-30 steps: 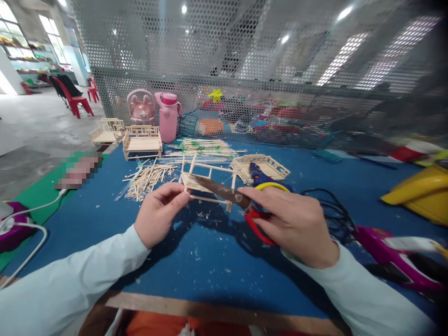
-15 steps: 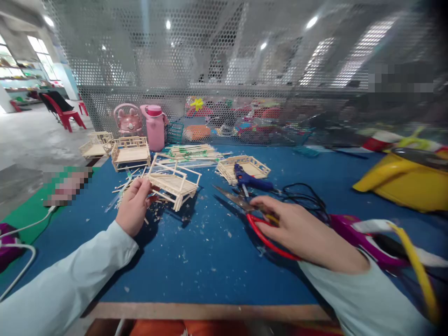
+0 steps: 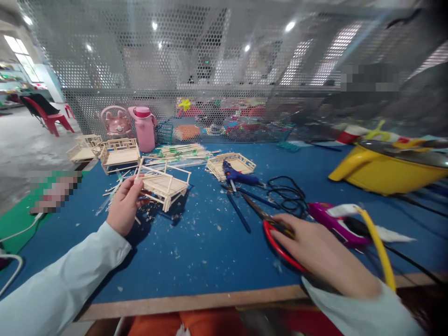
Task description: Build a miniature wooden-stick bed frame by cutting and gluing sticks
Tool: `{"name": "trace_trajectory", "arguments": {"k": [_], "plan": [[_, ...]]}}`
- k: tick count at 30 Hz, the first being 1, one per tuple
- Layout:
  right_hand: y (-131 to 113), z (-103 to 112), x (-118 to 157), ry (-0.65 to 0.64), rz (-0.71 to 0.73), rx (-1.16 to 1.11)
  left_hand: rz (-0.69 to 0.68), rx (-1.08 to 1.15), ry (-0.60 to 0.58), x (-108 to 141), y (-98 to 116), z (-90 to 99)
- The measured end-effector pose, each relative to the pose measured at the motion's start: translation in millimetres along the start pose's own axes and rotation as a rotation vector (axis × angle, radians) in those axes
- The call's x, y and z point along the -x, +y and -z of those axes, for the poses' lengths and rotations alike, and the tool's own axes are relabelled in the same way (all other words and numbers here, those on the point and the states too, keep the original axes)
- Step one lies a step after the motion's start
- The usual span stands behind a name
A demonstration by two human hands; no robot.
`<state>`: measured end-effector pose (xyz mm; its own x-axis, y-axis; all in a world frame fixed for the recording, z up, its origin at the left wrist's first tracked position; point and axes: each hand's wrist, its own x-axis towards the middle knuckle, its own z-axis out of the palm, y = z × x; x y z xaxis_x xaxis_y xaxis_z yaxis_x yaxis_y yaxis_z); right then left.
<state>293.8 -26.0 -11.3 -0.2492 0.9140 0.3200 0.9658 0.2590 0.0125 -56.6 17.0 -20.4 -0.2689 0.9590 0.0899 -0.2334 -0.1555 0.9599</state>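
Observation:
My left hand (image 3: 124,203) pinches the left end of a small wooden stick frame (image 3: 164,184), tilted above the blue tabletop. Under my right hand (image 3: 315,247) are red-handled scissors (image 3: 269,228), low at the table's surface, blades pointing up and left; my fingers rest over the handles, partly blurred. Blue-handled pliers (image 3: 240,212) lie left of the scissors. Behind them a blue glue gun (image 3: 240,176) leans on another stick tray (image 3: 245,163). Loose sticks (image 3: 185,151) and scraps lie behind the held frame.
Two finished-looking stick pieces (image 3: 121,154) stand at the back left beside a pink bottle (image 3: 144,130). A yellow container (image 3: 388,168) and a purple device (image 3: 325,219) with a yellow strap are at the right. Perforated metal mesh (image 3: 210,60) rises behind the table.
My right hand has moved right and down with the scissors, uncovering the blue-handled pliers. The view has turned slightly right. My left hand still holds the stick frame.

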Motion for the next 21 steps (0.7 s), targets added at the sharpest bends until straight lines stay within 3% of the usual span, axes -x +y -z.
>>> {"name": "trace_trajectory", "arguments": {"k": [4,8,11,13,16,18,21], "plan": [[-2.5,-10.3,-25.8,-0.014,0.038,0.126,0.007,0.035,-0.012,-3.3,-2.1,1.0],[-8.9,0.0,-29.7,0.125,0.083,0.119,-0.008,0.077,-0.040,-4.9,-1.3,0.0],[-21.1,11.5,-39.1,0.095,0.035,-0.248,0.018,0.163,-0.048,-6.3,6.9,-8.3],[-31.8,14.5,-52.8,-0.099,0.005,-0.581,0.053,0.200,-0.090,-8.3,14.8,-18.5],[-51.2,10.6,-76.6,-0.469,0.077,-1.133,0.141,0.225,-0.161,-12.7,22.9,-35.3],[-65.8,4.6,-89.2,-0.618,0.084,-1.482,0.203,0.260,-0.189,-15.8,22.2,-42.9],[-86.0,-6.5,-100.2,-0.567,-0.134,-1.787,0.181,0.262,-0.211,-19.8,12.7,-46.1]]}}
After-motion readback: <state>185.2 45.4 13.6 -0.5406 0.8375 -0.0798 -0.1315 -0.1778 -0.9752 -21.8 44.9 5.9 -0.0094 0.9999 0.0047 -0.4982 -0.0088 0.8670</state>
